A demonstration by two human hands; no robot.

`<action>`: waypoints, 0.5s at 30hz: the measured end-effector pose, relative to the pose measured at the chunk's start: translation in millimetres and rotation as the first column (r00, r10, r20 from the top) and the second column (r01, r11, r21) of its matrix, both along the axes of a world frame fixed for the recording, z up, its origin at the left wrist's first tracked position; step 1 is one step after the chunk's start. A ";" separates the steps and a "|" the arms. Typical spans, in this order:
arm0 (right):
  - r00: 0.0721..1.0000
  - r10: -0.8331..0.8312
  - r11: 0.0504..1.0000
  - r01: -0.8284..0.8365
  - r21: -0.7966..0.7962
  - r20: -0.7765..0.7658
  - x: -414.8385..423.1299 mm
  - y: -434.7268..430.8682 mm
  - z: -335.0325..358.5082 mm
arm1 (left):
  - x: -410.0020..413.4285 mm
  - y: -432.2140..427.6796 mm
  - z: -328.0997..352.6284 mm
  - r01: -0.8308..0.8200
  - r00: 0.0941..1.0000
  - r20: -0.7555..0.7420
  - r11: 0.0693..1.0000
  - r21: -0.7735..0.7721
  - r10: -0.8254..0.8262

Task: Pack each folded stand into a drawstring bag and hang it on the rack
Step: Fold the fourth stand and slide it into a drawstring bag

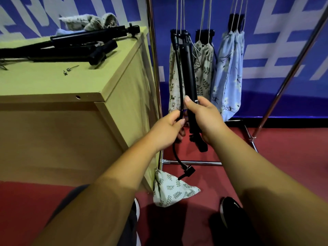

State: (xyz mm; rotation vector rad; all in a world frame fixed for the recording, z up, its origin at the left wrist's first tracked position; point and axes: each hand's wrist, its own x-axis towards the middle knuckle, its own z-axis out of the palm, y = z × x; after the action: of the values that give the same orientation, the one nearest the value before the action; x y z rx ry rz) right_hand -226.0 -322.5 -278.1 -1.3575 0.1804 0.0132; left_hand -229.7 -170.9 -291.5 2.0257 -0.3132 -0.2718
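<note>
I hold a black folded stand (188, 68) upright in front of the rack. My right hand (202, 118) grips its thick tube near the lower end. My left hand (168, 128) pinches the stand's thin flexible arm (180, 77), which curves down to a small clamp (188, 172). A leaf-print drawstring bag (174, 190) lies on the red floor below my hands. Three filled bags hang by cords from the rack: a cream one (173, 82) behind the stand, a leaf-print one (204, 68) and a light blue one (229, 71).
A yellow-green cabinet (74, 107) stands at the left, with more black folded stands (85, 43) and spare fabric bags (88, 21) on top, plus two small metal pins (70, 69). The rack's chrome poles (154, 59) and base bar (193, 162) frame the hanging bags. My shoes show below.
</note>
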 end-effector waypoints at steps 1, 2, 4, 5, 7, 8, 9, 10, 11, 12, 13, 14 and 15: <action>1.000 0.009 1.000 -0.009 0.006 -0.002 0.0 0.3 0.4 | -1.6 0.6 1.4 -0.004 1.000 -0.021 1.000 -0.009 0.004; 1.000 0.021 1.000 -0.021 0.017 -0.004 0.3 0.0 1.0 | -2.4 0.6 2.9 -0.012 0.999 -0.048 1.000 -0.026 0.010; 0.999 0.039 0.998 -0.038 0.052 -0.024 0.1 -0.3 4.5 | -3.9 0.5 2.8 -0.047 0.992 -0.119 0.996 -0.077 0.037; 0.999 0.039 0.997 -0.037 0.063 -0.032 0.1 -0.4 6.4 | -4.5 0.9 1.6 -0.067 0.988 -0.147 0.993 -0.100 0.052; 0.999 0.024 0.997 -0.021 0.074 -0.041 0.5 -1.8 9.2 | -6.8 1.1 -0.7 -0.096 0.979 -0.189 0.988 -0.125 0.071; 0.999 0.014 0.997 -0.011 0.076 -0.039 -0.3 -2.2 11.4 | -7.6 0.6 -1.6 -0.100 0.976 -0.207 0.985 -0.138 0.070; 0.999 0.002 0.997 0.001 0.083 -0.035 -0.5 -2.4 12.1 | -8.5 0.2 -1.6 -0.102 0.974 -0.218 0.984 -0.148 0.068; 0.999 -0.007 0.996 0.010 0.089 -0.035 -0.6 -3.1 12.2 | -8.5 0.1 -1.9 -0.106 0.971 -0.232 0.980 -0.167 0.066; 1.000 -0.010 0.995 0.013 0.095 -0.030 -0.5 -3.5 12.4 | -9.6 -0.2 -0.4 -0.105 0.966 -0.250 0.978 -0.182 0.057; 1.000 -0.008 0.995 0.010 0.098 -0.023 -0.8 -4.1 12.7 | -10.8 -1.1 1.2 -0.107 0.960 -0.276 0.975 -0.197 0.049; 1.000 -0.008 0.996 0.009 0.094 -0.016 0.4 -4.8 12.2 | -12.1 -1.1 2.8 -0.105 0.954 -0.297 0.974 -0.201 0.042; 1.000 -0.006 0.997 0.007 0.079 -0.014 0.8 -6.2 11.7 | -12.6 -1.1 3.9 -0.103 0.950 -0.311 0.974 -0.204 0.035; 1.000 -0.006 0.998 0.006 0.068 -0.009 0.9 -6.9 12.0 | -13.0 -0.7 4.1 -0.096 0.949 -0.315 0.975 -0.200 0.029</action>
State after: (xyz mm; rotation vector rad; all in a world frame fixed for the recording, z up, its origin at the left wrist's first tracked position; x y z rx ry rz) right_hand -225.1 -329.4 -266.1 -1.2896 0.1898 0.0201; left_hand -242.7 -171.7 -287.4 1.7454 -0.0748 -0.4902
